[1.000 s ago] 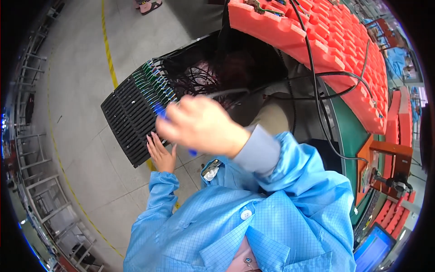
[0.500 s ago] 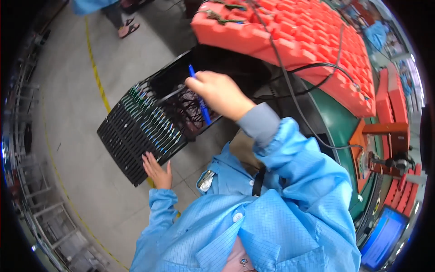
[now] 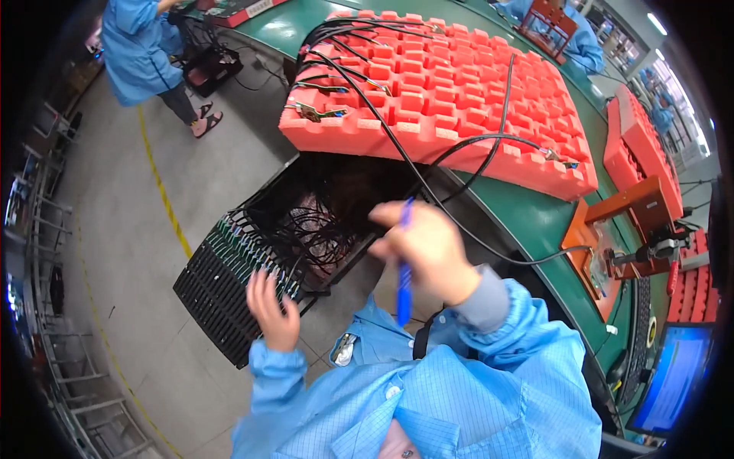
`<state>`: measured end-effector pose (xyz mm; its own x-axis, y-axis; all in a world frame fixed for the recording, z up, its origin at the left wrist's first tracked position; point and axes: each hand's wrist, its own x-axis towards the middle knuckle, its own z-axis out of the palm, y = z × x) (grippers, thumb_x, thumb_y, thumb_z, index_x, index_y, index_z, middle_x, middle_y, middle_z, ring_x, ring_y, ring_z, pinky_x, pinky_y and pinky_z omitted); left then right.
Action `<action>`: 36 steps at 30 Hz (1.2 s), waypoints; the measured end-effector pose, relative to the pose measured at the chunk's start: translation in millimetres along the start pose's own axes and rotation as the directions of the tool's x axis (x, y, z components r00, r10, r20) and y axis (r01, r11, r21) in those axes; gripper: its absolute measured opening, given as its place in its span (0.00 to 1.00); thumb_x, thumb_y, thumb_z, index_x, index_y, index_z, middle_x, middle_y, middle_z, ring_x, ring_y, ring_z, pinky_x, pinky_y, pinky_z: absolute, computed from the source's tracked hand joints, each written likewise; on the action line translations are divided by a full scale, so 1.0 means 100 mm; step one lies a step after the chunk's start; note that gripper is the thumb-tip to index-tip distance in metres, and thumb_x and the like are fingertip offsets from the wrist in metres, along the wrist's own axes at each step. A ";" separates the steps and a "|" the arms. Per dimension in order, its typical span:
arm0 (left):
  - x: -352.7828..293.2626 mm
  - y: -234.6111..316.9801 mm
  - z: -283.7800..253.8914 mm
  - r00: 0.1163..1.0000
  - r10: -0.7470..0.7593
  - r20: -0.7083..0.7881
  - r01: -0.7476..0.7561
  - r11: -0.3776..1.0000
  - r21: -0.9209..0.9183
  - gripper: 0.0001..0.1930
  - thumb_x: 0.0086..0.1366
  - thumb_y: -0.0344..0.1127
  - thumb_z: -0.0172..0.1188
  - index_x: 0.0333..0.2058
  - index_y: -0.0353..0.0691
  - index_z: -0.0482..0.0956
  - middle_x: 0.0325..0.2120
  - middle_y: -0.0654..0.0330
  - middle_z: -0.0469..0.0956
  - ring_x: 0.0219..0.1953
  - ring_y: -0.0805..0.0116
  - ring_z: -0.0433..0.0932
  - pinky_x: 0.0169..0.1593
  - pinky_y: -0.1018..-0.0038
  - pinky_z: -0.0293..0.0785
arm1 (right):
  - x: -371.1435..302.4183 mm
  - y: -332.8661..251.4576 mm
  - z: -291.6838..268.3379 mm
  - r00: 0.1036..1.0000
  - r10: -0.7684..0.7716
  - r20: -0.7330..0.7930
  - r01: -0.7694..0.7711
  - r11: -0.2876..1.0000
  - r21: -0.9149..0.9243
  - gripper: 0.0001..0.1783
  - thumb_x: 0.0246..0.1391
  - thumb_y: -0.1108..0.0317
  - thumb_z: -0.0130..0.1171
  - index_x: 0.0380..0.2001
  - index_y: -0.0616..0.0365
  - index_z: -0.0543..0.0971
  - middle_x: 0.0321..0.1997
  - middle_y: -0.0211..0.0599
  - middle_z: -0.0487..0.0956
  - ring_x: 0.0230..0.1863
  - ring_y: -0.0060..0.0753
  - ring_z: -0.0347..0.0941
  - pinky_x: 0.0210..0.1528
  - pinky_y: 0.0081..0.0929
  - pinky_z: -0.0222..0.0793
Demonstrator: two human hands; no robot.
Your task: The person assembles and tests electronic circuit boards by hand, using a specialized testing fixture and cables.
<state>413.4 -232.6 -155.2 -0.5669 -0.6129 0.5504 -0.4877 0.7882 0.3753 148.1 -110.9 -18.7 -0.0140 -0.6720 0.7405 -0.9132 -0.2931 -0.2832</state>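
My right hand [image 3: 436, 249] is closed around a blue pen [image 3: 404, 294] held upright, between the black bin and my body; the hand is slightly blurred. My left hand [image 3: 274, 317] has its fingers stretched out at the near edge of a black slotted rack [image 3: 218, 298], beside a row of small green circuit boards [image 3: 241, 249]. I cannot tell whether it touches them. Behind the boards, black cables [image 3: 313, 229] lie coiled inside the dark bin [image 3: 264, 187].
A red foam tray [image 3: 344, 138] holding cabled boards stands on the green table [image 3: 520, 226]. One loose cable [image 3: 428, 191] hangs across it to an orange-brown fixture [image 3: 638, 206]. A monitor [image 3: 673, 379] and keyboard [image 3: 638, 329] sit at right. A person in blue [image 3: 138, 57] stands far left.
My right hand has moved from over the bin toward me and to the right, still with the pen. My left hand has shifted along the rack toward the boards. The view has tilted up.
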 end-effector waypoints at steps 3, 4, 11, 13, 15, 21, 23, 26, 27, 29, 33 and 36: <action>1.02 0.45 0.05 0.962 0.262 -0.078 -0.270 0.956 -0.112 0.22 0.52 0.22 0.54 0.48 0.41 0.76 0.53 0.57 0.72 0.58 0.51 0.64 0.59 0.60 0.59 | 0.23 0.14 -0.32 0.983 0.110 -0.144 -0.151 0.936 -0.319 0.15 0.40 0.72 0.68 0.30 0.59 0.72 0.36 0.43 0.79 0.36 0.47 0.73 0.38 0.37 0.67; 1.34 0.63 0.11 0.936 0.311 -0.163 -0.331 0.936 -0.117 0.21 0.52 0.23 0.55 0.48 0.41 0.77 0.51 0.60 0.73 0.57 0.54 0.66 0.58 0.63 0.60 | 0.21 0.17 -0.35 0.979 0.177 -0.105 -0.201 0.929 -0.311 0.15 0.41 0.72 0.68 0.31 0.60 0.72 0.34 0.43 0.78 0.35 0.48 0.72 0.37 0.37 0.67; 2.71 1.28 0.46 0.754 0.656 -0.021 -0.656 0.754 0.015 0.17 0.50 0.28 0.56 0.42 0.44 0.77 0.46 0.62 0.75 0.58 0.59 0.64 0.63 0.57 0.53 | -0.14 0.44 -0.06 0.891 0.446 -0.086 -0.430 0.890 0.153 0.10 0.51 0.78 0.60 0.33 0.61 0.68 0.33 0.42 0.76 0.30 0.33 0.71 0.32 0.26 0.68; 2.87 1.14 0.53 0.743 0.661 -0.103 -0.668 0.741 -0.066 0.13 0.52 0.28 0.55 0.37 0.44 0.80 0.37 0.64 0.79 0.53 0.62 0.70 0.63 0.58 0.55 | -0.14 0.37 -0.16 0.881 0.465 -0.083 -0.431 0.864 0.262 0.09 0.52 0.79 0.58 0.32 0.61 0.67 0.35 0.41 0.76 0.30 0.28 0.71 0.33 0.24 0.68; 2.97 1.00 0.46 0.755 0.653 -0.062 -0.656 0.753 -0.057 0.12 0.51 0.28 0.56 0.37 0.44 0.79 0.35 0.63 0.79 0.52 0.61 0.71 0.63 0.58 0.55 | -0.20 0.36 -0.22 0.902 0.425 -0.076 -0.362 0.839 0.406 0.10 0.54 0.80 0.56 0.29 0.60 0.65 0.38 0.39 0.77 0.30 0.22 0.69 0.31 0.21 0.67; 2.75 0.90 0.09 0.667 0.729 0.156 -0.723 0.683 -0.104 0.19 0.50 0.26 0.53 0.44 0.40 0.77 0.40 0.59 0.76 0.53 0.58 0.69 0.64 0.56 0.54 | -0.36 0.37 -0.26 0.899 0.436 0.050 -0.394 0.754 0.525 0.12 0.52 0.75 0.60 0.29 0.59 0.65 0.39 0.41 0.77 0.32 0.27 0.71 0.34 0.25 0.69; 2.69 0.87 0.05 0.691 0.712 0.126 -0.709 0.701 -0.075 0.18 0.52 0.27 0.55 0.44 0.40 0.77 0.40 0.59 0.77 0.53 0.59 0.70 0.63 0.57 0.57 | -0.35 0.38 -0.26 0.909 0.371 0.192 -0.412 0.717 0.563 0.11 0.51 0.74 0.61 0.31 0.60 0.67 0.37 0.42 0.77 0.33 0.33 0.73 0.36 0.29 0.69; 2.57 0.77 -0.07 0.606 0.787 0.113 -0.792 0.610 -0.002 0.15 0.52 0.24 0.58 0.41 0.40 0.79 0.38 0.59 0.78 0.51 0.59 0.73 0.61 0.57 0.62 | -0.41 0.35 -0.22 0.935 0.261 0.242 -0.344 0.838 0.423 0.13 0.46 0.78 0.59 0.36 0.61 0.70 0.31 0.41 0.73 0.33 0.41 0.72 0.37 0.32 0.69; 2.52 0.83 -0.13 0.603 0.792 0.093 -0.796 0.606 0.005 0.14 0.52 0.23 0.58 0.39 0.39 0.80 0.38 0.59 0.78 0.50 0.59 0.74 0.60 0.57 0.63 | -0.45 0.33 -0.27 0.941 0.248 0.230 -0.324 0.856 0.403 0.13 0.44 0.79 0.57 0.36 0.60 0.70 0.30 0.40 0.72 0.33 0.41 0.71 0.37 0.33 0.68; 2.37 0.91 -0.25 0.610 0.790 0.053 -0.791 0.611 -0.004 0.10 0.50 0.24 0.60 0.34 0.39 0.80 0.35 0.59 0.79 0.48 0.59 0.74 0.58 0.58 0.65 | -0.58 0.31 -0.37 0.943 0.241 0.228 -0.307 0.893 0.330 0.12 0.44 0.80 0.55 0.35 0.60 0.69 0.30 0.41 0.71 0.34 0.43 0.70 0.37 0.35 0.67; 2.03 0.96 -0.21 0.641 0.656 0.399 -0.563 0.755 -0.337 0.08 0.50 0.26 0.62 0.32 0.38 0.81 0.29 0.58 0.79 0.38 0.58 0.76 0.46 0.62 0.71 | -0.88 0.30 -0.58 0.891 0.309 0.332 -0.389 0.897 0.211 0.10 0.45 0.79 0.54 0.33 0.60 0.69 0.30 0.43 0.72 0.34 0.47 0.70 0.37 0.38 0.67; 1.87 0.96 0.16 0.558 0.604 0.570 -0.456 0.796 -0.397 0.09 0.52 0.27 0.62 0.34 0.37 0.81 0.30 0.56 0.79 0.38 0.56 0.76 0.43 0.66 0.73 | -1.13 0.27 -0.51 0.816 0.404 0.413 -0.480 0.872 0.096 0.08 0.45 0.76 0.54 0.32 0.61 0.69 0.27 0.47 0.71 0.33 0.51 0.72 0.37 0.40 0.68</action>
<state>249.9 -272.6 -28.6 -0.9888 0.1022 0.1085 0.1338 0.9293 0.3443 103.8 -8.2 -79.4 -0.2122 -0.9477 0.2383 -0.7503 0.0017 -0.6611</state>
